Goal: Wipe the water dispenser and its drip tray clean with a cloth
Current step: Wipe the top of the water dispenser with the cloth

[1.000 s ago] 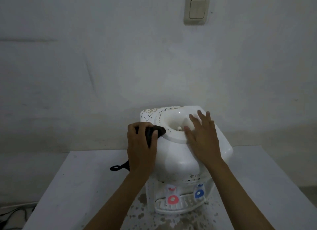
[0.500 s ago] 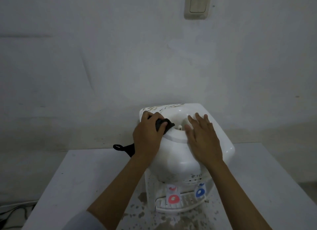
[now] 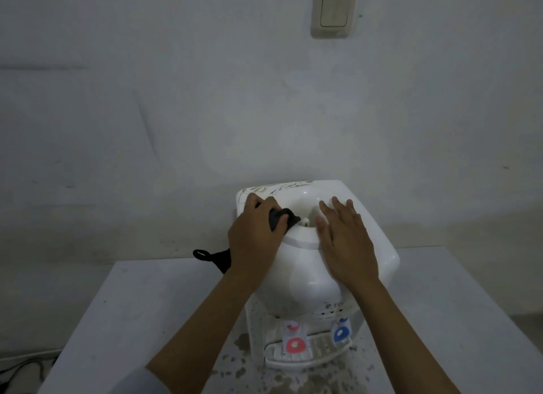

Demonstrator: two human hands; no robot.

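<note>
Head view: wall switch (image 3: pixel 334 10) above dispenser (image 3: pixel 311 273) (table (image 3: pixel 141 314) stained).

A wall switch (image 3: pixel 334 11) above a white table (image 3: pixel 141 311).

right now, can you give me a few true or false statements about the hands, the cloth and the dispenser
1. The left hand grips a dark cloth on top of the water dispenser. True.
2. The right hand holds a second cloth. False: it lies flat and open on the dispenser's top.
3. The drip tray is being wiped. False: no hand is near it.
4. The red tap sits left of the blue tap. True.
5. The table in front of the dispenser is spotless. False: it is speckled with stains.
</note>
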